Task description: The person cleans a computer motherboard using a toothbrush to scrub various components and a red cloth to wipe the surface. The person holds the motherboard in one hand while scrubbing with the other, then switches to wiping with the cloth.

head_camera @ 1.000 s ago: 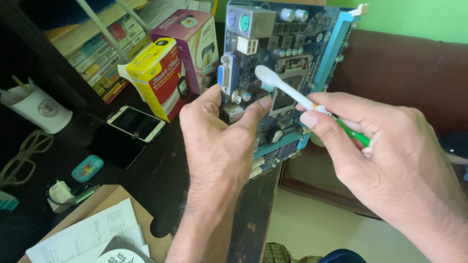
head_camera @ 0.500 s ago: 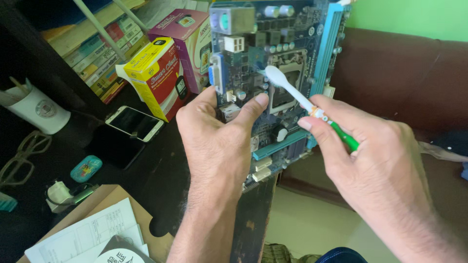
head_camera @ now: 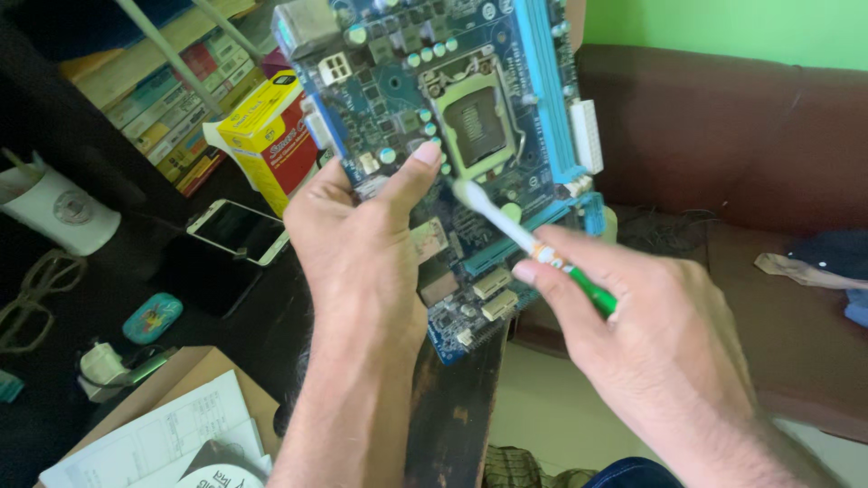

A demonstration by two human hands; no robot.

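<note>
Left hand point(head_camera: 362, 262) clasps the tilted motherboard point(head_camera: 452, 136) past the counter point(head_camera: 271, 325) edge; right hand point(head_camera: 651, 343) pinches a toothbrush point(head_camera: 529, 244), head pointing far-left.

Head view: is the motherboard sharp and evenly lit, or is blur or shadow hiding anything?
Head view: the motherboard is daylit and fairly sharp, its socket readable; the toothbrush head and the right hand look slightly soft; the left hand is clear. The black desk on the left lies in deep shadow, and the white phone screen shows mild glare.
</note>
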